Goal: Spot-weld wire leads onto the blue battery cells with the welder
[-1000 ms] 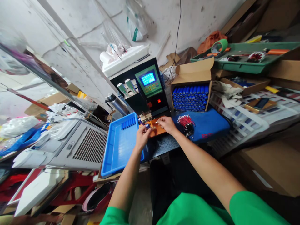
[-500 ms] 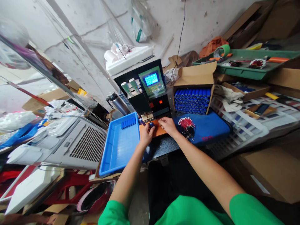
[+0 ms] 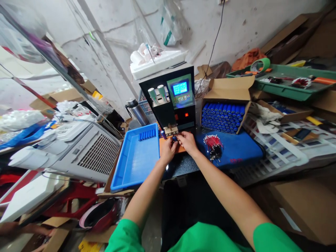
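Blue cell (image 3: 174,139) sits between the hands, at the front foot of the black machine (image 3: 163,112), whose screen (image 3: 180,88) is lit. Left of the machine lies the blue tray (image 3: 131,168); right of it stands an open carton (image 3: 231,89) stacked with more cells. An orange board (image 3: 181,149) lies below the hands. The left hand (image 3: 168,151) holds the cell, fingers narrowed on it. The right hand (image 3: 187,142) has its fingertips close together beside it; whether they grip anything, I cannot tell. Red and black wires (image 3: 214,145) lie bundled to the right.
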Tool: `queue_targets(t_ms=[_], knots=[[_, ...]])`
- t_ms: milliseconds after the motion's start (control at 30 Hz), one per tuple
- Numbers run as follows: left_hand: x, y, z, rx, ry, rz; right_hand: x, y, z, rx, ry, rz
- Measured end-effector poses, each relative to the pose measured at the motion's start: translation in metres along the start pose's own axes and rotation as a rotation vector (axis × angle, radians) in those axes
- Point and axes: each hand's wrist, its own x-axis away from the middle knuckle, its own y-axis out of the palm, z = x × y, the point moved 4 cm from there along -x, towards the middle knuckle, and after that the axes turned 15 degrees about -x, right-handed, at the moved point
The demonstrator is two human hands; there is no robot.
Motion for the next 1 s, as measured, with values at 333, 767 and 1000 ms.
queue_targets(t_ms=[333, 767, 1000], knots=[[0.0004, -0.0033, 0.0028, 0.016, 0.011, 0.016, 0.0033, 0.0070, -0.0072, 0.024, -0.025, 0.015], [0.0006, -0.0024, 0.0029, 0.030, -0.015, 0.003, 0.0052, 0.0074, -0.0063, 0.076, -0.044, 0.040], [0.0019, -0.0001, 0.0005, -0.010, -0.024, 0.024, 0.0059, 0.0054, -0.0042, 0.102, -0.029, 0.045]])
